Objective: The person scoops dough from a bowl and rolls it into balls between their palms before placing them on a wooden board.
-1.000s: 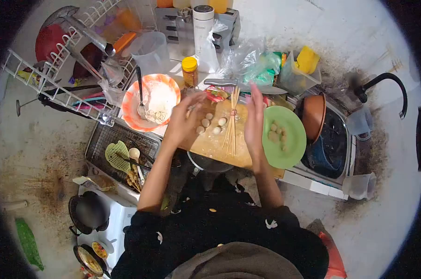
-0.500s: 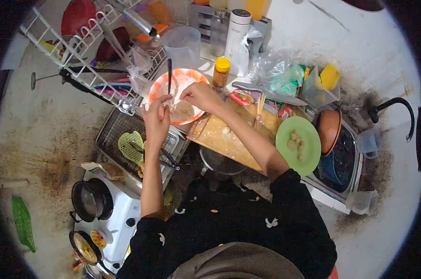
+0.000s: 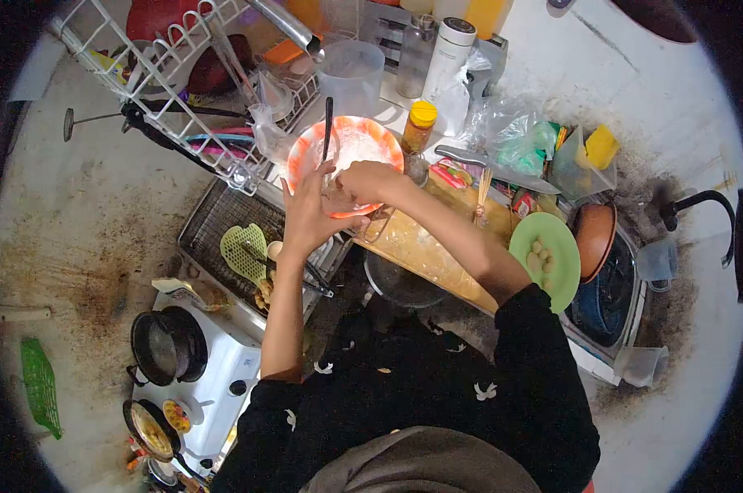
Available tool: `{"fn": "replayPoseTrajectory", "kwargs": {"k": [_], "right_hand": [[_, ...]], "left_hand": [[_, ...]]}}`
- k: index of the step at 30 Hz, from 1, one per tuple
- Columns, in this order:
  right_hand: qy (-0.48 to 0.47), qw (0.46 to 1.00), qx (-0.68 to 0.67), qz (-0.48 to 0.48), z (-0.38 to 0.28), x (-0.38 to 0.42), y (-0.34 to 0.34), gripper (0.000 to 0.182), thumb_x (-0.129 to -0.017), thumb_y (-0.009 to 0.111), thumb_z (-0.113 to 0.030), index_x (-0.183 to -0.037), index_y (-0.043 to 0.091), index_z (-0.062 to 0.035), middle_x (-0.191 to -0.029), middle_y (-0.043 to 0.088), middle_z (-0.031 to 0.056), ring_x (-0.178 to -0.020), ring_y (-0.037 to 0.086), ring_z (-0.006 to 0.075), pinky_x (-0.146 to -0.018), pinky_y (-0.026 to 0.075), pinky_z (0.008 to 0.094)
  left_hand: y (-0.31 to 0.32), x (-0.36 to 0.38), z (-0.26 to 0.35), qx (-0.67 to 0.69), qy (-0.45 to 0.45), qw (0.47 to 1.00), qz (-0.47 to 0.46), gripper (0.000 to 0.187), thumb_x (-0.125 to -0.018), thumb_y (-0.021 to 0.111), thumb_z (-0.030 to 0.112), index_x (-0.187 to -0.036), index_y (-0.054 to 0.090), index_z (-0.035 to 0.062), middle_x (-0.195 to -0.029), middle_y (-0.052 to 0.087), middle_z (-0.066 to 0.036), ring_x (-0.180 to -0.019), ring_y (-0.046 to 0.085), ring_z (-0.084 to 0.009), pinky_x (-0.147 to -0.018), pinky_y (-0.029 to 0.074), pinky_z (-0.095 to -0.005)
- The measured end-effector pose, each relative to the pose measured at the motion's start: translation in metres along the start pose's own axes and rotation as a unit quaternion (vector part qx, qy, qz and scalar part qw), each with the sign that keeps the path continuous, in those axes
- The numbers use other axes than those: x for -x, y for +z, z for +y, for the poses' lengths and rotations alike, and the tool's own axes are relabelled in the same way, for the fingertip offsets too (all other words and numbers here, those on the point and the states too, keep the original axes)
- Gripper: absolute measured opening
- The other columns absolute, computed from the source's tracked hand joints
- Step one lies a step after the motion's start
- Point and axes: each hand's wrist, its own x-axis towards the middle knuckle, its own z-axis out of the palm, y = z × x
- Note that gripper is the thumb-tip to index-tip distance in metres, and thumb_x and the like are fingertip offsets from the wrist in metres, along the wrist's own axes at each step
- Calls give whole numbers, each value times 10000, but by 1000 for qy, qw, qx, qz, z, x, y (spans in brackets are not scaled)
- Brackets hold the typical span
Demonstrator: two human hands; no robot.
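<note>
An orange-and-white bowl (image 3: 386, 149) with white powder inside stands ahead of me, and a dark-handled spoon (image 3: 328, 123) leans in it. My left hand (image 3: 307, 215) is at the bowl's near left side, fingers spread and thumb stretched along the near rim. Over the bowl, my right hand (image 3: 371, 181) points down with its fingers together; whatever they hold is hidden. Between both hands a small brownish patch (image 3: 337, 200) shows, partly covered. A floury wooden board (image 3: 404, 246) lies under my right forearm. To its right, a green plate (image 3: 558, 283) carries several small pale dough balls (image 3: 537, 256).
A knife (image 3: 503, 170) lies behind the board near bundled sticks (image 3: 483, 193) and a yellow-capped jar (image 3: 419, 123). A white dish rack (image 3: 174, 123) rises at left. The stove (image 3: 215, 361) with pans is lower left; the sink (image 3: 614, 308) is at right.
The view has shifted, moving the scene rightward. My left hand's fingers have spread from a near pinch, and my right hand has come closer to it. The dough ball on the board no longer shows clearly.
</note>
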Motion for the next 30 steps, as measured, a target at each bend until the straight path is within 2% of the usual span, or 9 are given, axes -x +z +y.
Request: {"fn": "replayPoseTrajectory", "kwargs": {"k": [5,7,9,12,15,18,22,24,30], "right_hand": [[-65,995,25,-65,30,-13,-11,189,-663,572,-87,-823,670,-82,-777,635,157,-743,614,305,-660,472,395],[-63,997,-21,30,43,-16,-10,166,-686,552,-86,-807,663,-60,-774,634,159,-747,609,311,-660,472,390],[-63,998,24,7,40,-15,-6,157,-710,527,-93,-769,645,-7,-781,633,174,-755,608,314,-672,474,397],[44,999,-8,-14,13,7,-11,208,-742,489,-98,-802,608,62,-864,617,217,-789,607,340,-694,474,411],[7,994,37,-104,1,13,-23,320,-822,424,-204,-933,621,22,-937,626,188,-854,617,311,-733,488,391],[27,996,46,-75,-6,11,-18,242,-743,488,-92,-921,601,28,-891,620,212,-833,610,341,-714,482,412],[32,990,79,-110,-5,7,-10,249,-760,473,-115,-921,612,15,-902,619,214,-836,611,345,-710,483,428],[87,995,25,-49,-2,2,6,253,-778,449,-139,-860,631,18,-895,621,213,-832,613,346,-703,486,431],[48,997,43,-40,-7,5,3,251,-759,469,-154,-842,638,12,-844,629,207,-808,618,343,-708,486,430]], "left_hand": [[-1,-1,-5,18,-6,1000,-1,1032,-457,788,525,-1259,362,36,-1208,505,-115,-1164,446,-280,-1025,163,-538],[1,-1,-7,41,-10,999,-6,1042,-455,790,528,-1261,358,29,-1211,500,-120,-1174,438,-281,-1030,161,-526],[-1,-2,-8,43,2,999,-23,1041,-476,796,505,-1274,335,21,-1219,491,-132,-1161,452,-293,-1019,246,-466],[-2,-3,-2,89,-24,995,-32,1054,-490,812,451,-1297,290,17,-1230,480,-146,-1133,476,-305,-967,351,-408],[2,-2,1,131,-10,991,7,1086,-494,829,388,-1322,235,12,-1237,475,-151,-1116,489,-313,-912,413,-389],[1,0,5,152,-17,987,37,1128,-488,839,352,-1345,188,17,-1239,468,-172,-1138,470,-327,-930,397,-399],[7,-1,0,168,0,984,66,1167,-484,841,337,-1364,142,21,-1248,453,-200,-1157,450,-346,-942,387,-400],[9,0,-2,148,7,987,68,1190,-478,844,334,-1370,121,22,-1257,437,-220,-1168,436,-358,-955,375,-401],[9,-2,-1,173,5,983,68,1192,-472,847,337,-1365,129,11,-1303,391,-221,-1198,407,-347,-975,356,-404]]}}
